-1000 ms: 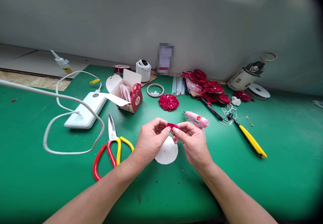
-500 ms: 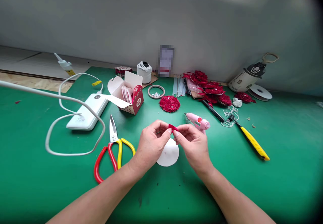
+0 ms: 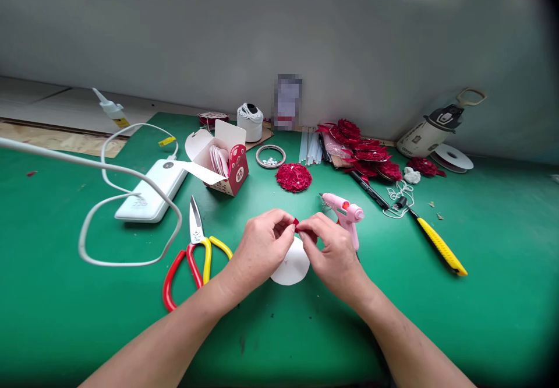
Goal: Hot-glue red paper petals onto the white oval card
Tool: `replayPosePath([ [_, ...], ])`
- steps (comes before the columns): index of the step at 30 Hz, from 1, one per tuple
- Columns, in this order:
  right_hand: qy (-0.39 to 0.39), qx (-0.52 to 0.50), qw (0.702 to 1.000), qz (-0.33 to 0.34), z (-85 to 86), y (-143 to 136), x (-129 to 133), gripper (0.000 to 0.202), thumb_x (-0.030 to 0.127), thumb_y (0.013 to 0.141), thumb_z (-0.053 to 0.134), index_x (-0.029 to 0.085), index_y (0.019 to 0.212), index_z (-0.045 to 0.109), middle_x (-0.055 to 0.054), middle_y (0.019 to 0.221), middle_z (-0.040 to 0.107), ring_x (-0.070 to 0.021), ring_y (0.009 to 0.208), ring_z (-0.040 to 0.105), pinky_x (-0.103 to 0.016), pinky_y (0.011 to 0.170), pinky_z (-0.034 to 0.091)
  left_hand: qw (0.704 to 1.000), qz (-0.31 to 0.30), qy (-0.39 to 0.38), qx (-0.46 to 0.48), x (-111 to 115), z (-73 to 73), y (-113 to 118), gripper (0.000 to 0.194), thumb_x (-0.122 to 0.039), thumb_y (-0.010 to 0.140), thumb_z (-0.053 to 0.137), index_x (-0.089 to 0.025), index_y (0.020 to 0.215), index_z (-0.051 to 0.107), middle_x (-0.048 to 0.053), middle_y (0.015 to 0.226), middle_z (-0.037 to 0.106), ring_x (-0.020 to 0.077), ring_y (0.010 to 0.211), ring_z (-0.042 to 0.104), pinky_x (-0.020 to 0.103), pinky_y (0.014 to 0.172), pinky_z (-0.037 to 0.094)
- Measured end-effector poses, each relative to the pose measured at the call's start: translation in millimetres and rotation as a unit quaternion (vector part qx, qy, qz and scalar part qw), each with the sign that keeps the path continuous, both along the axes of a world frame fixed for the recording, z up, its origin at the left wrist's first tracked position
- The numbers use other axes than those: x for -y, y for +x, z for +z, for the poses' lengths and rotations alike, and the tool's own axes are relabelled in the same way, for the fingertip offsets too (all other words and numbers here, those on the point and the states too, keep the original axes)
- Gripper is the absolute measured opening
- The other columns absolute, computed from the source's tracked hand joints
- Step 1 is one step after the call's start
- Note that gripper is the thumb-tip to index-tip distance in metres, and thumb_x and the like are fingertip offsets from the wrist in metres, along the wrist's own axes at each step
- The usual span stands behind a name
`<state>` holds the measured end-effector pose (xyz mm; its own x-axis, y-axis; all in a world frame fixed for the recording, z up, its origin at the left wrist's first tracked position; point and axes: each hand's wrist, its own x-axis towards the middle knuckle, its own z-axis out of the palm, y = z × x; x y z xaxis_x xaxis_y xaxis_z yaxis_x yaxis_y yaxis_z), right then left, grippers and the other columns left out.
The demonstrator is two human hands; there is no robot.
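A small piece of red ribbon (image 3: 296,223) is pinched between the fingertips of both hands, most of it hidden by them. My left hand (image 3: 264,245) grips it from the left, my right hand (image 3: 334,251) from the right. Beneath and between the hands, a white paper disc (image 3: 290,264) lies on the green table (image 3: 279,341). A round red ribbon flower (image 3: 293,177) rests just beyond them. The pink glue gun (image 3: 343,210) lies close behind my right hand. Scissors with red and yellow handles (image 3: 198,254) lie left of my left hand.
An open box (image 3: 229,166), a white power bank (image 3: 152,193) with a looping cable and a ring with white beads (image 3: 271,157) are at the left and centre. Farther right are red ribbon flowers (image 3: 369,152), a black marker (image 3: 370,191), a yellow cutter (image 3: 441,245) and a bottle (image 3: 430,131).
The fingertips of both hands have drawn closer together, and less of the red ribbon shows between them. My right hand has turned, its fingers now more bent over the ribbon.
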<state>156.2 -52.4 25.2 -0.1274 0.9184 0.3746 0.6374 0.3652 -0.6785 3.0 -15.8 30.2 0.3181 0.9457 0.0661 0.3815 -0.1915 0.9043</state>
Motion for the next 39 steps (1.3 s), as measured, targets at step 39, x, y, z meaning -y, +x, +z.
replayPosePath([
  [39,-0.037,0.040,0.994,0.089,14.8,17,0,0.008,0.016,0.091,0.056,0.022,0.091,0.061,-0.003,0.078,0.063,-0.0169,0.070,0.059,-0.030,0.066,0.046,0.982,-0.176,-0.016,-0.064,-12,19.1,-19,0.017,-0.021,0.082,0.054,-0.019,0.075,0.070,0.002,0.070,0.066,0.0138,0.062,0.057,0.021,0.054,0.040],
])
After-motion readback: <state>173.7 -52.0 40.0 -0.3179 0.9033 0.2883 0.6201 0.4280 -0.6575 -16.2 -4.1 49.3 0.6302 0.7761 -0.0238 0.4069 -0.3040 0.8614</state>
